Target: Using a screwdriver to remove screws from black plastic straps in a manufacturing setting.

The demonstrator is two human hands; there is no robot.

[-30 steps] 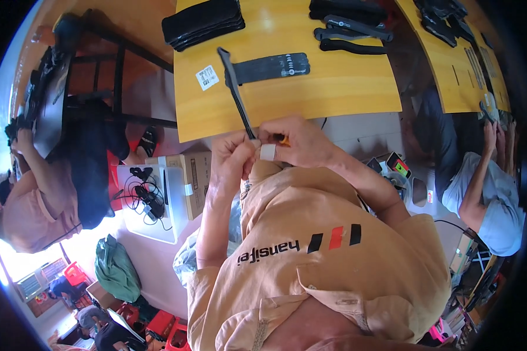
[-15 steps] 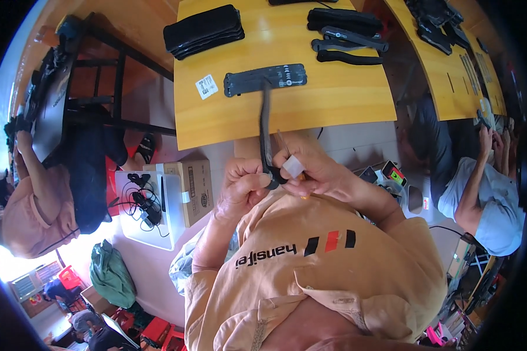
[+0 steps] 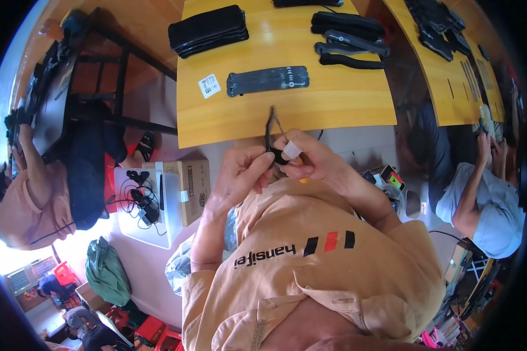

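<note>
Just below the yellow table (image 3: 334,111) edge, at the frame's centre, the left hand (image 3: 243,175) and right hand (image 3: 310,158) are meeting over a thin black strap (image 3: 269,126), both pinching its lower end while the rest is rising between them toward the tabletop. Left of centre, an open white bin (image 3: 170,193) is holding black cables, and a brown cardboard box (image 3: 194,187) is touching its right side. Toward upper centre, a small white square label (image 3: 209,86) is lying just beside a flat row of black straps (image 3: 267,80).
</note>
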